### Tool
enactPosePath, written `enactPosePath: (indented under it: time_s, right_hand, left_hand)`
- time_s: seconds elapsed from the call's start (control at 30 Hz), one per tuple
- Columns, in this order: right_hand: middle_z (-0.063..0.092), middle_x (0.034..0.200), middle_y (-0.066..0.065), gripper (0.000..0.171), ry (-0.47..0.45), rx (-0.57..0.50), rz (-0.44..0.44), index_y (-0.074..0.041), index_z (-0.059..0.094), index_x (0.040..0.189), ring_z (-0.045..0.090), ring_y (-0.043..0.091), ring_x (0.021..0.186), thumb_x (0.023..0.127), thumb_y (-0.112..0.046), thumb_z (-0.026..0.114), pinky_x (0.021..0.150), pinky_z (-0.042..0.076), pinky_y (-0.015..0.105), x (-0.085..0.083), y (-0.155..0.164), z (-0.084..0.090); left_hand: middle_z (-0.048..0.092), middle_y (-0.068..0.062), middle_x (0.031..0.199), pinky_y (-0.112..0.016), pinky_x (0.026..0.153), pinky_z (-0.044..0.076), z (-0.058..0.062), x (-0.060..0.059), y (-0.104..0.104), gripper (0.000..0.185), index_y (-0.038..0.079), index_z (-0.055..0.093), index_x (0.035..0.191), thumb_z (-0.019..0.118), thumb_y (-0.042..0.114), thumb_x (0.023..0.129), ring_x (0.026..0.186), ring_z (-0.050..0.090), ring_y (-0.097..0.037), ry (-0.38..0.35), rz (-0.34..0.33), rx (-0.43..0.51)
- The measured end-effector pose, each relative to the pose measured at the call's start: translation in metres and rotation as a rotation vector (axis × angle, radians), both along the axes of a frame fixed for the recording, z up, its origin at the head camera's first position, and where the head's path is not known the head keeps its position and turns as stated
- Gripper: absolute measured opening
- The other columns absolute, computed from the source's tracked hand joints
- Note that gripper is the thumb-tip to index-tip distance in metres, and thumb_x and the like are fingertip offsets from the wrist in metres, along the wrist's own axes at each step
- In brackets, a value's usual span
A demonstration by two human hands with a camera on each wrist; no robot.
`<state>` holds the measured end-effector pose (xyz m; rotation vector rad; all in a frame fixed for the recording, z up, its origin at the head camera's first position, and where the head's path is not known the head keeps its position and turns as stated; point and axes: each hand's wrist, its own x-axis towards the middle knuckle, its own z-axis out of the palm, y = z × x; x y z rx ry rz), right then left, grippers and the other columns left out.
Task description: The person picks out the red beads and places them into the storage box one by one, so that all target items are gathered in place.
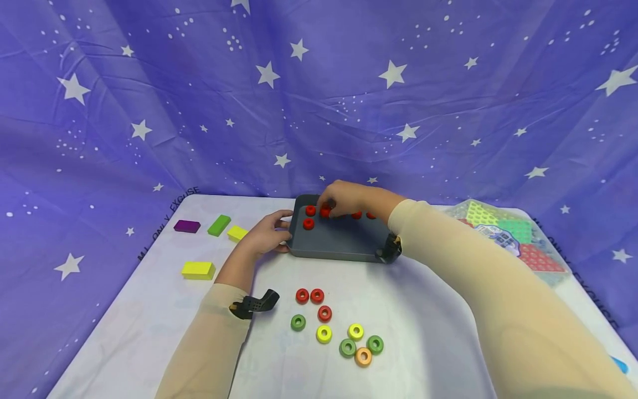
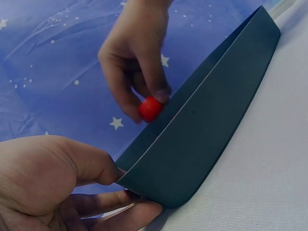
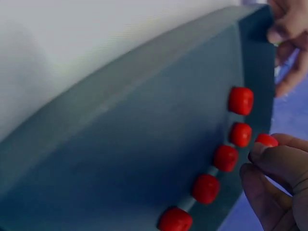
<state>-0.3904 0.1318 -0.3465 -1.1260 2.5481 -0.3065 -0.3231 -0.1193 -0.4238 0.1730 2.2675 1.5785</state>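
Over the grey tray [image 1: 339, 244] on the worktop [image 1: 423, 310], the right hand [image 1: 341, 198] pinches a red ring [image 2: 151, 109] in curled fingers [image 3: 274, 166], while the left hand [image 1: 266, 233] grips the tray's corner.

Both arms, in pale beige sleeves, reach forward. The left hand [image 1: 266, 233] lies low, thumb and curled fingers clamped on an edge at its front. The right hand [image 1: 344, 198] stretches farther ahead, palm down, fingertips [image 2: 156, 96] bunched and pinching something small. A dark wrist strap [image 1: 254, 303] shows on the left forearm.
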Motion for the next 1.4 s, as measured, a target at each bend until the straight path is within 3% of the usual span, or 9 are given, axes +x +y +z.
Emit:
enactPosePath:
  time_s: [0.2, 0.57, 0.73, 0.9, 1.17, 1.4]
  right_hand:
    - [0.072, 0.108, 0.002, 0.032, 0.003, 0.03, 0.066, -0.01, 0.073, 0.122, 0.061, 0.017, 0.092, 0.09, -0.009, 0.074, 0.084, 0.054, 0.032, 0.001, -0.007, -0.019]
    - [0.069, 0.106, 0.001, 0.038, 0.064, 0.074, 0.077, -0.011, 0.07, 0.127, 0.057, 0.018, 0.09, 0.089, -0.01, 0.076, 0.081, 0.051, 0.031, 0.004, -0.01, -0.037]
    - [0.071, 0.109, 0.003, 0.039, 0.051, 0.025, 0.058, -0.011, 0.071, 0.125, 0.062, 0.018, 0.096, 0.087, -0.011, 0.078, 0.088, 0.054, 0.034, 0.007, -0.006, -0.033]
    - [0.074, 0.113, 0.009, 0.036, 0.043, -0.07, 0.024, -0.006, 0.07, 0.122, 0.068, 0.021, 0.097, 0.088, -0.012, 0.077, 0.088, 0.057, 0.037, 0.013, 0.003, -0.013]
    - [0.073, 0.107, 0.004, 0.037, 0.054, -0.233, -0.038, -0.008, 0.071, 0.123, 0.066, 0.017, 0.09, 0.088, -0.019, 0.079, 0.082, 0.058, 0.034, 0.049, 0.029, 0.015]
    - [0.073, 0.103, 0.001, 0.036, -0.009, -0.311, -0.005, -0.01, 0.073, 0.12, 0.068, 0.01, 0.087, 0.086, -0.02, 0.081, 0.078, 0.059, 0.028, 0.101, 0.043, 0.002]
  left_hand:
    - [0.056, -0.022, 0.136, -0.039, 0.074, 0.063, 0.002, 0.002, 0.0, 0.067, 0.012, 0.037, 0.156, 0.054, -0.003, 0.092, 0.101, 0.069, -0.033, -0.007, 0.001, 0.002]
    - [0.056, -0.022, 0.137, -0.037, 0.073, 0.062, 0.003, 0.001, 0.002, 0.067, 0.013, 0.037, 0.156, 0.055, -0.002, 0.093, 0.1, 0.069, -0.031, -0.004, -0.009, 0.0]
    - [0.055, -0.022, 0.138, -0.037, 0.074, 0.063, 0.003, 0.001, 0.002, 0.068, 0.013, 0.037, 0.157, 0.056, -0.001, 0.093, 0.102, 0.068, -0.032, -0.013, -0.008, -0.002]
    - [0.056, -0.021, 0.137, -0.039, 0.075, 0.063, 0.001, 0.0, 0.001, 0.068, 0.014, 0.038, 0.156, 0.056, -0.001, 0.093, 0.103, 0.068, -0.034, -0.015, 0.003, -0.004]
    - [0.055, -0.022, 0.138, -0.04, 0.075, 0.063, -0.002, -0.002, 0.0, 0.068, 0.014, 0.037, 0.156, 0.056, -0.002, 0.093, 0.105, 0.067, -0.036, -0.019, 0.006, 0.004]
    - [0.056, -0.024, 0.136, -0.039, 0.073, 0.063, -0.001, -0.001, 0.0, 0.068, 0.013, 0.037, 0.156, 0.056, -0.002, 0.092, 0.103, 0.067, -0.035, -0.007, -0.001, 0.009]
